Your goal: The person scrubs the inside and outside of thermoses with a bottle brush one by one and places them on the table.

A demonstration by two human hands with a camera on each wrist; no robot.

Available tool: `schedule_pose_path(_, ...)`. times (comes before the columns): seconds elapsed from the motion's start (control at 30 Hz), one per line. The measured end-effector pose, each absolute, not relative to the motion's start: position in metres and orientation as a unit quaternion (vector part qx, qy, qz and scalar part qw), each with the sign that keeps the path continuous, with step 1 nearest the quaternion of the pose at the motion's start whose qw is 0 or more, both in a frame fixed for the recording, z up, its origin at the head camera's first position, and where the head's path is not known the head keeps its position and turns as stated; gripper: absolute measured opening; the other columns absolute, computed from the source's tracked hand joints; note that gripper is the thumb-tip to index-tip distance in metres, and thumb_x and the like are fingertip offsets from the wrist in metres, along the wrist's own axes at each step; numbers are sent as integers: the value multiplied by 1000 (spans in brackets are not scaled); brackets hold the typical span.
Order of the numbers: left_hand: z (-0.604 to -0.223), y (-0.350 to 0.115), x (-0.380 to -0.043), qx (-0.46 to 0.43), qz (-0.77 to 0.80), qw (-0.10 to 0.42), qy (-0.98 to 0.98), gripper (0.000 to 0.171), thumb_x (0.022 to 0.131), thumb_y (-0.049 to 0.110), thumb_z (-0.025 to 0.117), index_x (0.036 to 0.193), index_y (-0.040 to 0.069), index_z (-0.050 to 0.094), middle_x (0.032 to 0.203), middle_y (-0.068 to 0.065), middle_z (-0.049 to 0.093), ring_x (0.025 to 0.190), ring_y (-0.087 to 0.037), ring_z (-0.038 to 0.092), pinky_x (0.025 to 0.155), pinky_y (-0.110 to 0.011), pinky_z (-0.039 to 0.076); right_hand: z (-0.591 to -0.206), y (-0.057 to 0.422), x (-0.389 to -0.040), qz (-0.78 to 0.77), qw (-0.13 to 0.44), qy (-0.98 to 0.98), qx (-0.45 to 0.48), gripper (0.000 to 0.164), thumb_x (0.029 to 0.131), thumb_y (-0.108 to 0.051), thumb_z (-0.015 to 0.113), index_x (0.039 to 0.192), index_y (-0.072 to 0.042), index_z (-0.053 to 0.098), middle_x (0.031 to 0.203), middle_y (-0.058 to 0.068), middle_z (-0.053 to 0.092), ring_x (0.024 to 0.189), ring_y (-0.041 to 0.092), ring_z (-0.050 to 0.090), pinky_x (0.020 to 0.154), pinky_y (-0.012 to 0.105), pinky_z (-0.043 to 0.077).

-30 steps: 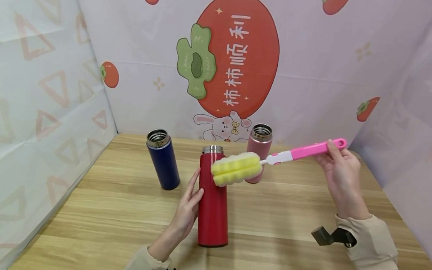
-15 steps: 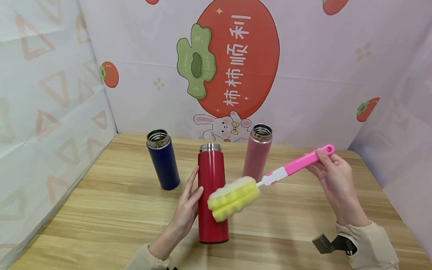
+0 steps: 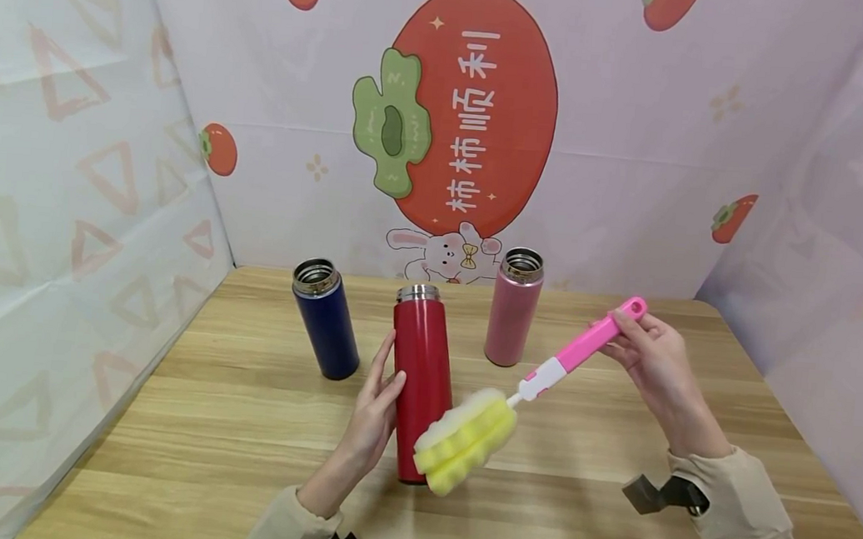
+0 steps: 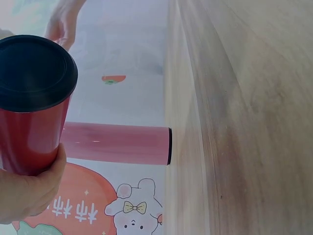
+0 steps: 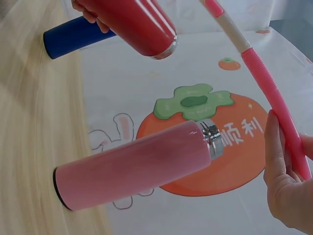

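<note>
A tall red thermos bottle (image 3: 422, 344), its steel mouth uncapped, is in the grip of my left hand (image 3: 370, 420). The left wrist view shows the bottle's black base (image 4: 34, 73) up off the table, with my fingers wrapped round its side. My right hand (image 3: 660, 386) holds a bottle brush (image 3: 584, 345) near the looped end of its pink handle, thumb and fingers pinching it. The brush slants down to the left. Its yellow and white sponge head (image 3: 467, 443) overlaps the lower right side of the red bottle in the head view.
An uncapped blue thermos bottle (image 3: 327, 329) stands at the back left of the wooden table (image 3: 225, 422). An uncapped pink thermos bottle (image 3: 512, 321) stands upright at the back, right of the red one. Printed cloth walls (image 3: 619, 166) enclose the back and sides.
My right hand has moved left and slightly down, swinging the sponge head from the red bottle's upper part down to its base. The red bottle has shifted slightly up and left.
</note>
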State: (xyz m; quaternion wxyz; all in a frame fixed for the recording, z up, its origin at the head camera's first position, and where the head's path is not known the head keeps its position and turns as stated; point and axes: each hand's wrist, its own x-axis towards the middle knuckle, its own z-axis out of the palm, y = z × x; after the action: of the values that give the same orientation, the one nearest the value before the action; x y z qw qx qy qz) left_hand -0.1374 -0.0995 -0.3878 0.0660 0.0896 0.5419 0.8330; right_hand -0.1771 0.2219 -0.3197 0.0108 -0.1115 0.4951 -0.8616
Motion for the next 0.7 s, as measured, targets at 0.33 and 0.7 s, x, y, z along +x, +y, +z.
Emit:
schedule_pose_path(0.33,-389,-100,-138,93,835,67,538,55,95,12,36,141,32,13,139,-17,27,120,-25,39,95,-39,35,-323,216,-179,-870,-11,482,-100,13,89,-4,49,86,1,60,79,10,66,76,18,65,70,26,50)
schedule_pose_path(0.7,-390,-100,-136,102,834,73,537,55,95,11,35,142,29,12,142,-13,19,118,-18,39,93,-31,36,-311,215,-187,-887,-62,453,-61,11,84,-8,58,87,3,58,78,11,64,76,19,65,73,27,49)
